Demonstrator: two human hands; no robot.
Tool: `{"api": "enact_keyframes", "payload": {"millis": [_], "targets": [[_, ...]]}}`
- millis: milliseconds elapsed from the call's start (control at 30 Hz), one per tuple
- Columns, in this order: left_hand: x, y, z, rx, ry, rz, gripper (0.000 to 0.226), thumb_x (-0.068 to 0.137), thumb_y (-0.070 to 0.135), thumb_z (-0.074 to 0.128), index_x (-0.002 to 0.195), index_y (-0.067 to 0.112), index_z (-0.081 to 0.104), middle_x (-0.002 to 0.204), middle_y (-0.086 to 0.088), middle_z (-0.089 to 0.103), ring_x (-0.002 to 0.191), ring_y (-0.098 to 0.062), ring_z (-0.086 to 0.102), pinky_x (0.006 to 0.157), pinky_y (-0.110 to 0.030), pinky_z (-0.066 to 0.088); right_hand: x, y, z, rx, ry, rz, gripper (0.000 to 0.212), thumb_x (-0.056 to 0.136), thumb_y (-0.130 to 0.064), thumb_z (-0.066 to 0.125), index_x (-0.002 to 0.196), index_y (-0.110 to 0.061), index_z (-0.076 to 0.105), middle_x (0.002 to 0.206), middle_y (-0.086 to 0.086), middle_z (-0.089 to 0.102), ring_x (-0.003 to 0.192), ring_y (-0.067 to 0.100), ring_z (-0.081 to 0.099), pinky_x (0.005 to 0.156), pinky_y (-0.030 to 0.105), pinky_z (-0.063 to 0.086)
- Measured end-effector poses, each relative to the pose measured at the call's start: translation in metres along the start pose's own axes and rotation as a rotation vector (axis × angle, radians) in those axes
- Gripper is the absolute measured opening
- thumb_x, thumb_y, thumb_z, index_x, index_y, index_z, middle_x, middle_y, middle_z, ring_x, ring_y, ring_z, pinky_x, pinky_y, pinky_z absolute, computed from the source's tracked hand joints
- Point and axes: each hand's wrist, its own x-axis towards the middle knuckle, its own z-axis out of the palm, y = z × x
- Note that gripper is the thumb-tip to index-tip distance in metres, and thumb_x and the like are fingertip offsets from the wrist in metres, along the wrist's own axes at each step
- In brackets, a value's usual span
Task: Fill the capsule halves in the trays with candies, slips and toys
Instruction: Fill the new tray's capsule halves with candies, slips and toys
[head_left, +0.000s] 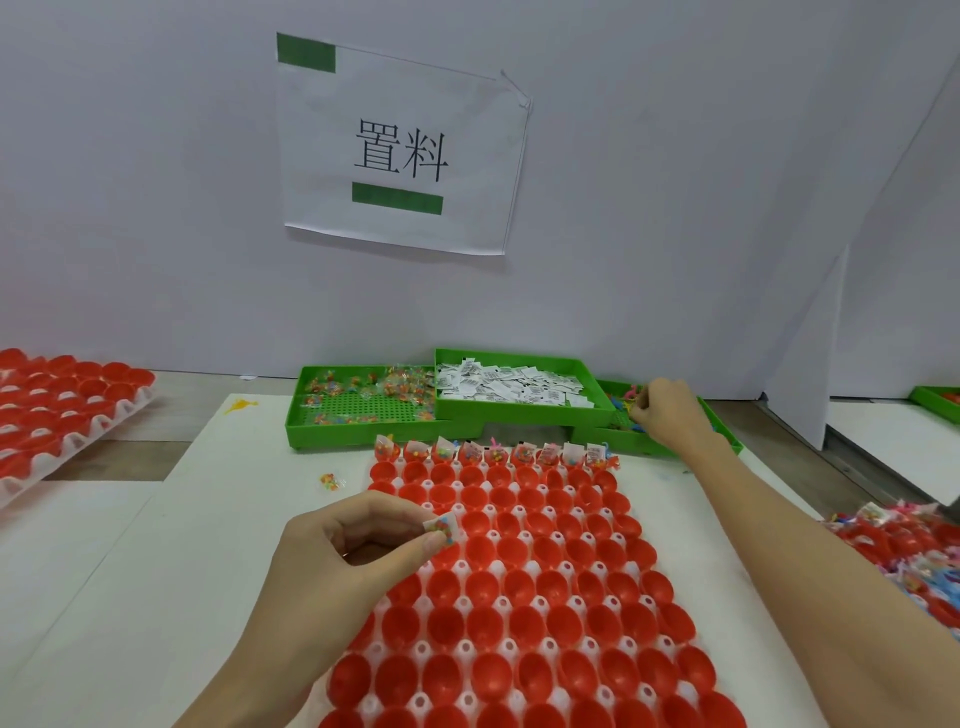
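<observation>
A white tray (496, 603) of red capsule halves (530, 623) lies in front of me. Its far row (493, 453) holds candy packets, slips and toys; the other halves are empty. My left hand (358, 545) pinches a small candy packet with a slip (442, 528) over the tray's left edge. My right hand (667, 410) reaches into the green toy bin (727, 441) at the back right, fingers curled among the small coloured toys; what it holds is hidden. A green candy bin (358, 415) and a green slip bin (519, 387) stand behind the tray.
A tray of red halves (62, 405) sits at the far left. Filled capsules lie heaped at the right edge (904, 551). A loose candy packet (331, 480) and a yellow toy (240, 404) lie on the white mat. White walls with a paper sign (400, 150) close the back.
</observation>
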Motion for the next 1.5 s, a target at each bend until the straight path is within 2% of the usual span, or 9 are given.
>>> {"api": "enact_keyframes", "payload": {"millis": [67, 200, 400, 567, 667, 1133, 1233, 1333, 1500], "targets": [[-0.001, 0.001, 0.0, 0.004, 0.002, 0.003, 0.02, 0.068, 0.025, 0.089, 0.085, 0.019, 0.081, 0.086, -0.006, 0.08, 0.082, -0.018, 0.077, 0.072, -0.015, 0.057, -0.008, -0.004, -0.008, 0.155, 0.083, 0.032, 0.023, 0.091, -0.011, 0.066, 0.08, 0.009, 0.07, 0.073, 0.024, 0.071, 0.062, 0.033, 0.062, 0.063, 0.042, 0.054], [-0.003, 0.004, 0.001, 0.015, -0.008, 0.017, 0.02, 0.069, 0.025, 0.089, 0.086, 0.018, 0.081, 0.086, -0.007, 0.08, 0.084, -0.019, 0.077, 0.074, -0.017, 0.058, -0.045, -0.028, -0.034, 0.52, 0.171, 0.013, 0.013, 0.09, -0.019, 0.071, 0.088, -0.007, 0.075, 0.082, 0.005, 0.074, 0.076, 0.019, 0.066, 0.071, 0.03, 0.047], [-0.008, 0.009, 0.005, 0.028, -0.069, 0.057, 0.018, 0.071, 0.023, 0.089, 0.087, 0.024, 0.083, 0.086, -0.003, 0.081, 0.084, -0.018, 0.078, 0.076, -0.018, 0.059, -0.159, -0.074, -0.072, 0.906, -0.079, -0.319, 0.006, 0.091, -0.027, 0.075, 0.095, -0.029, 0.079, 0.09, -0.011, 0.078, 0.085, 0.003, 0.072, 0.074, 0.012, 0.052], [-0.01, 0.012, 0.007, 0.052, -0.113, 0.103, 0.017, 0.071, 0.019, 0.089, 0.087, 0.023, 0.083, 0.085, -0.003, 0.081, 0.083, -0.018, 0.079, 0.075, -0.017, 0.059, -0.209, -0.109, -0.066, 0.937, -0.343, -0.485, 0.008, 0.095, -0.019, 0.072, 0.098, -0.025, 0.077, 0.095, -0.005, 0.077, 0.091, 0.011, 0.073, 0.084, 0.024, 0.058], [-0.01, 0.011, 0.008, 0.045, -0.11, 0.12, 0.017, 0.07, 0.02, 0.09, 0.085, 0.022, 0.083, 0.085, -0.006, 0.08, 0.082, -0.021, 0.079, 0.075, -0.019, 0.06, -0.225, -0.119, -0.055, 0.934, -0.431, -0.543, 0.007, 0.095, -0.017, 0.072, 0.098, -0.021, 0.075, 0.092, -0.002, 0.076, 0.087, 0.013, 0.072, 0.08, 0.028, 0.058], [-0.011, 0.006, 0.015, 0.031, -0.02, 0.179, 0.02, 0.065, 0.019, 0.089, 0.081, 0.027, 0.082, 0.081, -0.005, 0.079, 0.077, -0.018, 0.078, 0.074, -0.019, 0.06, -0.23, -0.119, -0.053, 1.0, -0.484, -0.548, 0.011, 0.096, -0.031, 0.071, 0.099, -0.023, 0.077, 0.092, 0.0, 0.076, 0.084, 0.013, 0.073, 0.078, 0.025, 0.058], [-0.011, 0.007, 0.013, 0.033, -0.019, 0.243, 0.033, 0.065, 0.024, 0.088, 0.096, 0.032, 0.078, 0.083, -0.006, 0.078, 0.076, -0.02, 0.077, 0.073, -0.024, 0.061, -0.231, -0.12, -0.053, 1.031, -0.505, -0.546, 0.015, 0.087, -0.029, 0.081, 0.098, -0.02, 0.076, 0.095, 0.002, 0.077, 0.089, 0.019, 0.075, 0.082, 0.032, 0.061], [-0.012, 0.005, 0.009, 0.158, -0.046, 0.351, 0.032, 0.07, 0.023, 0.088, 0.098, 0.034, 0.077, 0.084, 0.002, 0.078, 0.078, -0.017, 0.077, 0.074, -0.024, 0.061, -0.228, -0.119, -0.054, 1.006, -0.524, -0.555, 0.013, 0.086, -0.023, 0.083, 0.097, -0.019, 0.077, 0.094, 0.003, 0.078, 0.088, 0.019, 0.076, 0.082, 0.028, 0.06], [-0.009, 0.008, 0.001, 0.448, -0.098, 0.63, 0.032, 0.074, 0.016, 0.088, 0.104, 0.023, 0.078, 0.089, 0.014, 0.075, 0.081, -0.002, 0.074, 0.074, -0.018, 0.06, -0.222, -0.123, -0.06, 0.886, -0.52, -0.63, 0.013, 0.087, -0.022, 0.081, 0.1, -0.023, 0.078, 0.096, -0.002, 0.077, 0.087, 0.016, 0.074, 0.082, 0.033, 0.061]]}}
